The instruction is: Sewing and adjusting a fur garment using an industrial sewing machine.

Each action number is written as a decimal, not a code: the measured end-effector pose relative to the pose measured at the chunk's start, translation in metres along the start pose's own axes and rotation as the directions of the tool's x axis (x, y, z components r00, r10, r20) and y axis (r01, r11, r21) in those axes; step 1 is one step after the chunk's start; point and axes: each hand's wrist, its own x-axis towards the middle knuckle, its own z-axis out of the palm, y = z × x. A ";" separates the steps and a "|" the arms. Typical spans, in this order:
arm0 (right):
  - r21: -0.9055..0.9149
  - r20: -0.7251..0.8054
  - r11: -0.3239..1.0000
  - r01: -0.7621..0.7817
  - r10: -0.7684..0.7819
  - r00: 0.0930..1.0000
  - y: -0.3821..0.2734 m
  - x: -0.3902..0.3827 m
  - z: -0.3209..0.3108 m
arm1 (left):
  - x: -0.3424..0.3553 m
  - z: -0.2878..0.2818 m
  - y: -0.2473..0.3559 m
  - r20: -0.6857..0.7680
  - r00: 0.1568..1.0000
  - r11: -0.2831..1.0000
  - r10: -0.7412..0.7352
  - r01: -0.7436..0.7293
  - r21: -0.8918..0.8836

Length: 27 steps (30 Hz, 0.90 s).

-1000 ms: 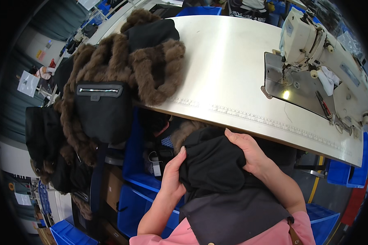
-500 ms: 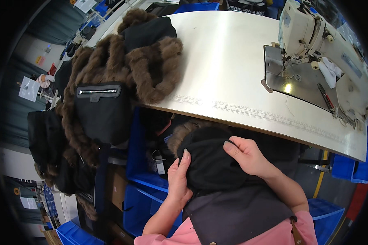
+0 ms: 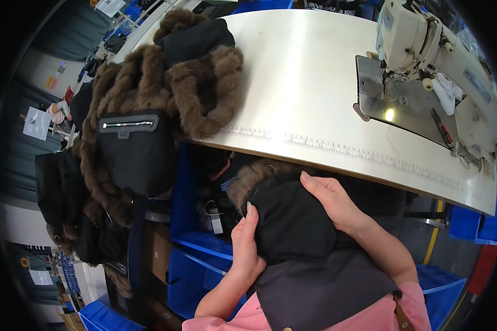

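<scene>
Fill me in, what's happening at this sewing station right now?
A person in a pink top holds a black garment piece with a brown fur trim in their lap, below the table edge. The left hand grips its left side; the right hand rests on top. A pile of fur-trimmed black garments hangs over the table's left end. The sewing machine sits apart, untouched.

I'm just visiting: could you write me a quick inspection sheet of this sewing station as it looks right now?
Surface: pale sewing table, ruler strip along its front edge.
Job's things: black fur-trimmed garment on the lap.
Clutter: pile of brown fur-trimmed garments on the table's left end, hanging over its edge.
Hands: left hand and right hand both grip the black garment.
Cables: nothing seen.
Surroundings: white sewing machine; blue bins under the table.
</scene>
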 end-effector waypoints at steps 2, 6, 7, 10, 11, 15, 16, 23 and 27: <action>-0.077 0.053 0.996 0.039 -0.035 0.998 0.003 0.003 -0.004 | 0.001 -0.001 -0.002 0.012 0.999 0.999 -0.033 0.034 -0.030; -0.021 0.072 0.986 -0.163 0.164 0.984 -0.008 0.007 -0.005 | 0.001 -0.002 -0.002 0.071 0.989 0.985 -0.129 0.136 -0.110; -0.014 0.072 0.987 -0.162 0.163 0.984 -0.008 0.008 -0.004 | 0.002 -0.001 -0.001 0.069 0.989 0.985 -0.132 0.138 -0.103; 0.009 0.066 0.986 -0.169 0.168 0.983 -0.006 0.010 -0.004 | 0.002 0.001 0.002 0.109 0.978 0.971 -0.176 0.190 -0.142; 0.016 0.078 0.986 -0.163 0.162 0.984 -0.004 0.012 -0.007 | 0.003 0.001 0.002 0.129 0.975 0.966 -0.183 0.202 -0.159; 0.037 -0.013 0.996 -0.079 0.079 0.997 -0.010 0.006 -0.002 | 0.003 -0.004 0.004 0.097 0.987 0.991 -0.129 0.126 0.035; 0.031 -0.008 0.999 0.038 -0.037 0.999 -0.012 0.002 -0.005 | 0.001 -0.017 0.003 0.098 0.988 0.992 -0.122 0.119 0.036; -0.421 0.290 0.729 0.540 -0.456 0.841 -0.030 -0.046 -0.043 | -0.027 -0.035 0.083 0.777 0.628 0.181 0.042 -0.769 0.613; -0.034 0.062 0.903 0.428 -0.426 0.903 -0.023 -0.047 -0.039 | -0.029 -0.067 0.102 0.579 0.812 0.449 0.073 -0.545 0.708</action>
